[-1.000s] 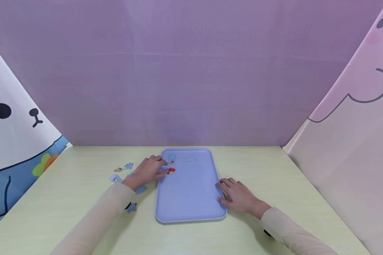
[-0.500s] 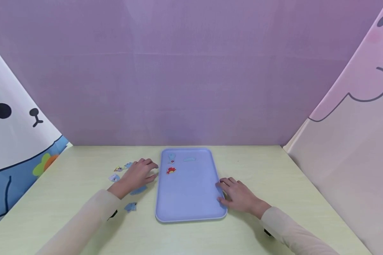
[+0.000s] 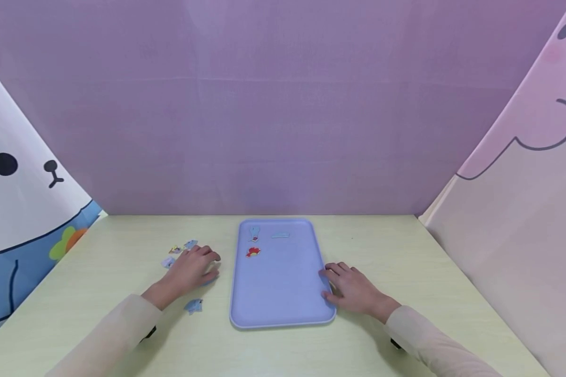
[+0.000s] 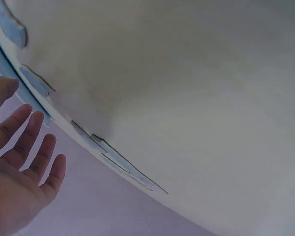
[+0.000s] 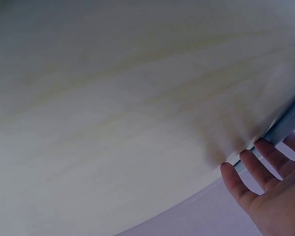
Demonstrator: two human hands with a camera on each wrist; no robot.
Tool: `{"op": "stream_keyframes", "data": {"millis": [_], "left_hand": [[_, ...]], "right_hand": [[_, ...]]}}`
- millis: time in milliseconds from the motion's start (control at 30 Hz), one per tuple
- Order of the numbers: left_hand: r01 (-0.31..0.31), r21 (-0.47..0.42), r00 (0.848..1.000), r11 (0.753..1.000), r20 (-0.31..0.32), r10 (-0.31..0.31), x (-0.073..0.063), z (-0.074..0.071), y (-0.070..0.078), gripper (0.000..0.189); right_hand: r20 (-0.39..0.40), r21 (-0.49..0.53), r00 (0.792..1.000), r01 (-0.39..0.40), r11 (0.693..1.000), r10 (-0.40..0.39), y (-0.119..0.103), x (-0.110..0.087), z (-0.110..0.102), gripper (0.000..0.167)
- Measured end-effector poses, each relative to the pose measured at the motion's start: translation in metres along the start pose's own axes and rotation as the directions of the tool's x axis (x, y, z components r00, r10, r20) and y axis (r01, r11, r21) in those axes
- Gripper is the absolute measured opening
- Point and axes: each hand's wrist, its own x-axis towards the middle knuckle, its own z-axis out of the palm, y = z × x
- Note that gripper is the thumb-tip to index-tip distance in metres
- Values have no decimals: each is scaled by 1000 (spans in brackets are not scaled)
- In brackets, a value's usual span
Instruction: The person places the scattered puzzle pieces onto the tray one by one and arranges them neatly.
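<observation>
My left hand [image 3: 188, 269] hovers over loose blue puzzle pieces left of the tray, fingers spread and nothing in its grasp. Part of one blue piece [image 3: 210, 280] peeks out beneath it. In the left wrist view the loosely bent fingers of the left hand [image 4: 22, 162] are near several flat pieces [image 4: 35, 81]. The right hand [image 3: 354, 289] rests at the right rim of the lavender tray [image 3: 283, 293], fingertips on the edge. Inside the tray, toward the upper left, lie a red piece [image 3: 253, 252] and a light blue one [image 3: 254, 233]; a blue strip [image 3: 280, 235] lies near the far rim.
On the pale table [image 3: 273, 353], a blue piece [image 3: 194, 306] lies nearer the front. Behind the left hand are a whitish piece [image 3: 168, 262], a yellow patterned one [image 3: 175, 250] and another blue one [image 3: 191, 244]. A purple cloth [image 3: 283, 120] stands along the table's back edge.
The left hand has drawn back from the tray's left side, moving left and nearer over the loose pieces. The red piece stays in the tray. The right hand has kept its place.
</observation>
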Motion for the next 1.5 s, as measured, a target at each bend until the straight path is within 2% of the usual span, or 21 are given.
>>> {"op": "stream_keyframes", "data": {"millis": [367, 700, 1500], "left_hand": [[-5, 36, 1000, 999, 5, 5, -16, -4, -2, 22], [21, 16, 999, 1000, 25, -22, -25, -9, -3, 23], [43, -11, 998, 999, 47, -42, -28, -8, -4, 26]], "right_hand": [[-23, 4, 1000, 16, 1000, -16, 1, 0, 2, 48], [-2, -4, 1000, 0, 1000, 0, 0, 0, 0, 49], [-15, -24, 1000, 12, 1000, -12, 0, 0, 0, 47]]}}
